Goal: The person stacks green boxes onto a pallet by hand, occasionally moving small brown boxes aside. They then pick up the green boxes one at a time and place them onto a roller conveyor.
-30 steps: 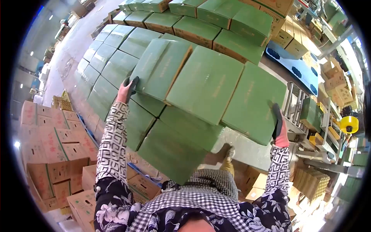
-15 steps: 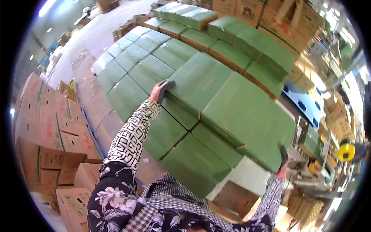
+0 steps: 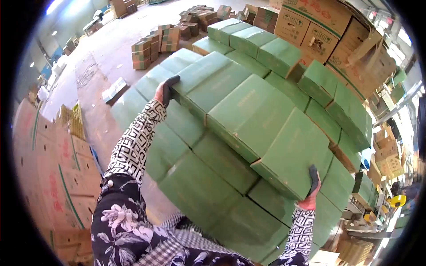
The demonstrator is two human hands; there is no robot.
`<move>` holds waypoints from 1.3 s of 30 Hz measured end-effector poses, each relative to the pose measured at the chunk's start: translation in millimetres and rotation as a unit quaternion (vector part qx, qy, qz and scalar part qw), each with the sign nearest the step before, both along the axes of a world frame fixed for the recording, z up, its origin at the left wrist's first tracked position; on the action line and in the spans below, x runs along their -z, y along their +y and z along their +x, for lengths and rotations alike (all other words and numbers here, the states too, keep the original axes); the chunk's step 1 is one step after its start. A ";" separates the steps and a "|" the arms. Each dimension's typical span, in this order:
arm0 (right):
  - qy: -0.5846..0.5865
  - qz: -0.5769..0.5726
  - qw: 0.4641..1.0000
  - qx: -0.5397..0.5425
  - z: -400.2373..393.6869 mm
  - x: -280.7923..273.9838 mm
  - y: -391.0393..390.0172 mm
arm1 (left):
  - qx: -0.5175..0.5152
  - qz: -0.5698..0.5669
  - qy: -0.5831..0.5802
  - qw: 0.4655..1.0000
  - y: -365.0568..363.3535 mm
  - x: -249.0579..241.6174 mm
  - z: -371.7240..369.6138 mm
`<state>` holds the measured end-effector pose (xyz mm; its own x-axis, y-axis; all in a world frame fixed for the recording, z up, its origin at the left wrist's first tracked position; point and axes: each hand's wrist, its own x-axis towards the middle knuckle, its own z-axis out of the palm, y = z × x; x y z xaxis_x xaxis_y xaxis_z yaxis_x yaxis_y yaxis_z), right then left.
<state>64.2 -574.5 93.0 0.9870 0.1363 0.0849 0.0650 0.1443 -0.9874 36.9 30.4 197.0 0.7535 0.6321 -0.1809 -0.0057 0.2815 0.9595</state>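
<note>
A row of flat green cardboard boxes [image 3: 250,116] spans the space between my two hands, on top of a layer of similar green boxes [image 3: 199,186]. My left hand [image 3: 166,90], in a dark-palmed glove, grips the far left end of the row, fingers over the edge of the end box [image 3: 206,77]. At the near right end, my right hand [image 3: 311,189] presses against the side of the last box [image 3: 293,153], its gloved fingers along the edge. The undersides of the row are hidden.
Behind the row stand more stacked green boxes [image 3: 279,55], with tall brown cartons [image 3: 313,33] beyond. Brown cartons [image 3: 57,177] are piled at left. Small bundled stacks [image 3: 151,48] sit on the floor at the back. A yellow round object [image 3: 396,201] is at right.
The row has moved left and back over the stack, my hands with it. My right hand has come in from the stack's right edge. The view has also shifted, showing more floor behind.
</note>
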 end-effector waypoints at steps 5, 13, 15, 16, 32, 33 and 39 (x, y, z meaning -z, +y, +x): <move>-0.001 0.082 0.996 -0.027 97.4 -51.8 138.3 | 0.029 0.033 -0.088 0.995 142.2 -15.4 94.9; 0.032 -0.021 0.995 0.090 224.7 -11.3 214.8 | 0.105 0.045 -0.071 0.991 295.0 49.4 241.8; 0.044 -0.034 0.996 0.066 215.4 -35.9 223.4 | 0.114 0.080 -0.061 0.988 269.0 16.8 219.2; 0.044 -0.041 0.997 0.056 208.8 -49.1 228.2 | 0.145 0.118 -0.042 0.981 264.5 11.1 218.8; 0.067 0.007 0.992 -0.111 168.1 -38.3 138.6 | -0.012 0.429 -0.133 0.893 58.7 92.9 192.9; 0.036 0.008 0.989 -0.144 134.6 -48.4 119.3 | 0.016 0.498 -0.107 0.860 31.5 96.1 170.6; 0.005 -0.028 0.971 -0.236 12.3 -76.7 -49.7 | 0.264 0.601 -0.070 0.751 -206.1 79.8 6.8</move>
